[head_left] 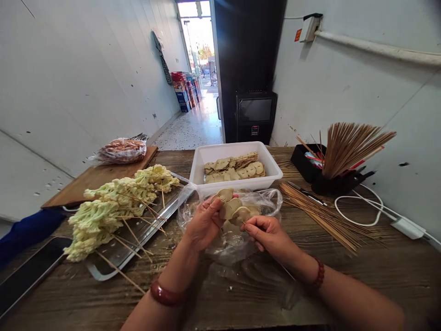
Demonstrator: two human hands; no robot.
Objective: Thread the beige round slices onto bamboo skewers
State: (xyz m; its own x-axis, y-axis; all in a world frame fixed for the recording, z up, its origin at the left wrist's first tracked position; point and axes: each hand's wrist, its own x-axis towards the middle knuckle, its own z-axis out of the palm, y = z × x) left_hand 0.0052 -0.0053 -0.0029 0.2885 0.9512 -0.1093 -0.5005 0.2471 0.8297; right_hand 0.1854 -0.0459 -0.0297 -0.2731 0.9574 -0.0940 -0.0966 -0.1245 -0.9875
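My left hand (206,219) is closed on several thin, pale round slices (226,209) that look like potato. My right hand (267,232) pinches a thin bamboo skewer (287,271) close to the slices; its rear end pokes out below the palm. The slice nearest my right fingers is on or against the skewer's tip, which is hidden. Under both hands lies an open clear plastic bag (229,246) with more slices inside. Just behind the bag, a white plastic tub (237,186) holds rows of skewered slices (223,174).
Skewered cauliflower (99,220) is heaped on a metal tray (129,262) at left, with a wrapped bundle (120,151) on a wooden board (99,172) behind. Loose skewers (320,220) lie at right, near a black holder (332,184) packed with skewers, and a white cable (361,223).
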